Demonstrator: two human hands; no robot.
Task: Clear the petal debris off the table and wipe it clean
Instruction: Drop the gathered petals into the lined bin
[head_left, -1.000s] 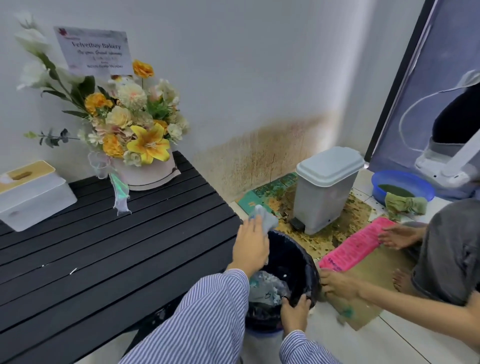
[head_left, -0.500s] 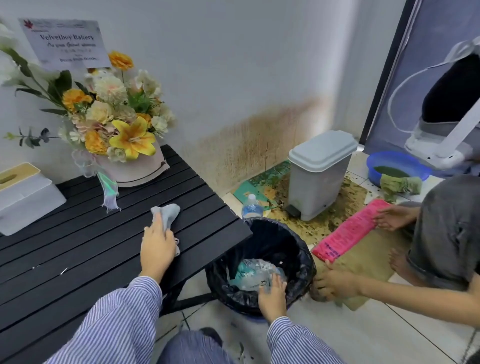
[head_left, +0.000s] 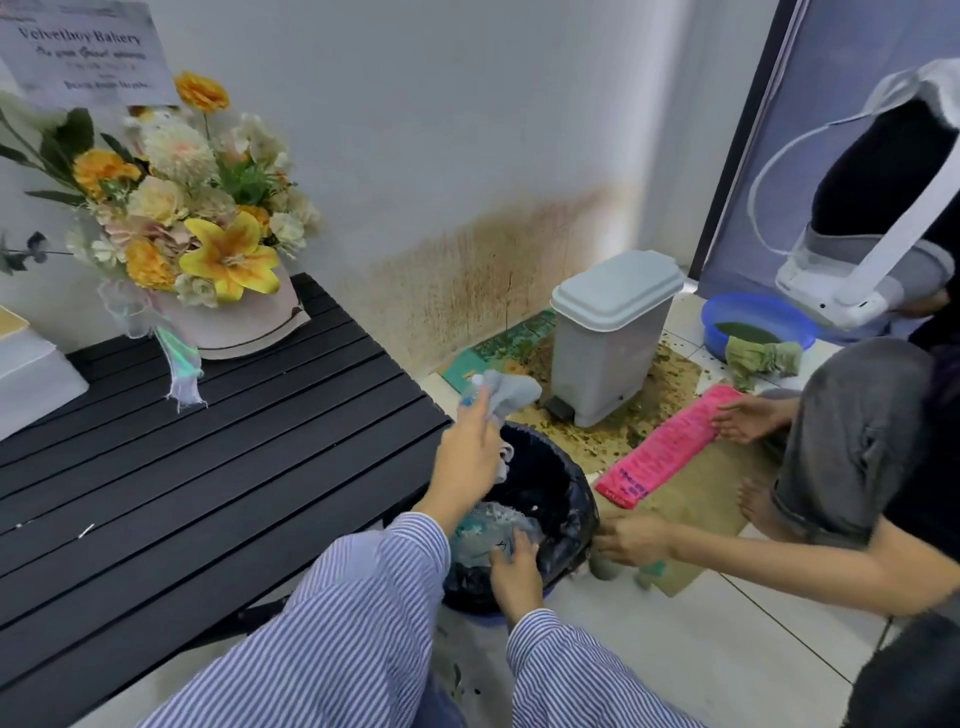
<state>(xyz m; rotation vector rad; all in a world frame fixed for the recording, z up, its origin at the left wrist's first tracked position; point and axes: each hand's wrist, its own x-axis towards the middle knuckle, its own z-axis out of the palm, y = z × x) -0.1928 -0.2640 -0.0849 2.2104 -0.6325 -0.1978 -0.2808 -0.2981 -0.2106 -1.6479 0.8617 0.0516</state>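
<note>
My left hand (head_left: 464, 452) grips a grey cloth (head_left: 511, 395) just past the right edge of the black slatted table (head_left: 208, 467), over the bin lined with a black bag (head_left: 561, 493). My right hand (head_left: 514, 574) holds the near rim of that bin, where crumpled plastic (head_left: 483, 535) lies inside. A couple of small pale bits of petal debris (head_left: 85, 530) lie on the table's near left slats.
A flower arrangement (head_left: 208, 234) and a white box (head_left: 31, 374) stand at the table's back. On the floor are a grey pedal bin (head_left: 608, 332), a blue basin (head_left: 753, 322) and another person's hands (head_left: 631, 538) with a pink cloth (head_left: 670, 447).
My left hand swept the cloth from the middle of the table rightward, off the edge and over the bin. My right hand stayed on the bin rim.
</note>
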